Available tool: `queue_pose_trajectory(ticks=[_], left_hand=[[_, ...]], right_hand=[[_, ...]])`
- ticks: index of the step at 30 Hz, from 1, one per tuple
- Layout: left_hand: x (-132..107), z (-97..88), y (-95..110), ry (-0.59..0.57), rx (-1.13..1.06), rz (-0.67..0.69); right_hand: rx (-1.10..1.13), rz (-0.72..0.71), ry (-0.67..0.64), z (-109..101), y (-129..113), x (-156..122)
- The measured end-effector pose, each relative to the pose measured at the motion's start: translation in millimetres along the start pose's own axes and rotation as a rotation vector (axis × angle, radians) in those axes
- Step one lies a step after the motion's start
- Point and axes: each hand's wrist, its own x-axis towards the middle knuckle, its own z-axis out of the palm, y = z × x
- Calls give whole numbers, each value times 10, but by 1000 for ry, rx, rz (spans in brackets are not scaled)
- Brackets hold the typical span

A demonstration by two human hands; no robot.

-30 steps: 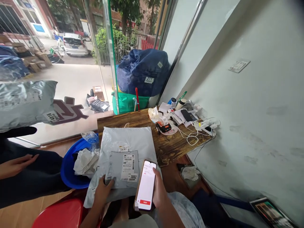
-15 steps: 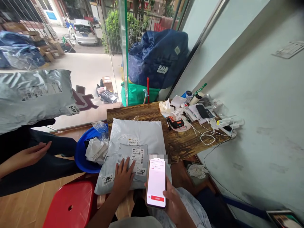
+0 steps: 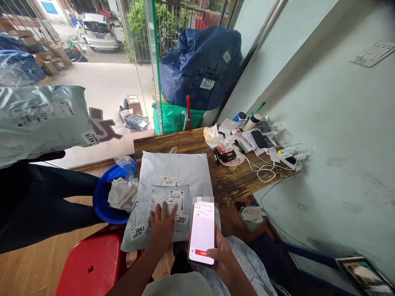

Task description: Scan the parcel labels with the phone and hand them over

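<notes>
My left hand [image 3: 163, 229] lies flat with fingers spread on a small grey parcel [image 3: 171, 202] labelled 3002. That parcel rests on a larger grey mailer bag [image 3: 173, 170] tagged 3043, which lies on the wooden table [image 3: 228, 183] and hangs over its near edge. My right hand [image 3: 222, 255] grips a lit smartphone [image 3: 202, 233] upright, just right of the small parcel, its screen white with a red button.
A blue basin [image 3: 101, 197] with crumpled paper and a red stool [image 3: 89, 267] stand at the left. Another person in dark clothes [image 3: 37, 201] sits there under a big grey parcel [image 3: 40, 117]. The table's far right holds a label printer [image 3: 226, 156], cables and a power strip [image 3: 288, 155].
My left hand went from gripping the small parcel's near edge to lying flat on it. The other person's hand at the left has gone out of view. The camera shifted slightly.
</notes>
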Motion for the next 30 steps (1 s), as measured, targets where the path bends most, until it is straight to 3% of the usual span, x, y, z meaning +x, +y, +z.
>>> queue_pose_trajectory(ticks=[12, 16, 19, 22, 26, 30], left_hand=[[20, -54, -19, -108, -65, -31], [-1, -203, -80, -22, -232, -45], [-36, -318, -132, 32, -455, -31], [-63, -413, -140, -12, -715, -126], [21, -646, -58, -254, -1283, -331], [280, -1038, 62, -505, -1828, -600]], right_hand=[[-68, -19, -20, 62, -39, -22], [-117, -35, -55, 112, -55, -26], [-150, -59, -85, 157, -69, -19], [-144, -89, -89, 206, -81, -12], [-143, -107, -106, 266, -103, -12], [-126, -135, -170, 289, -93, -2]])
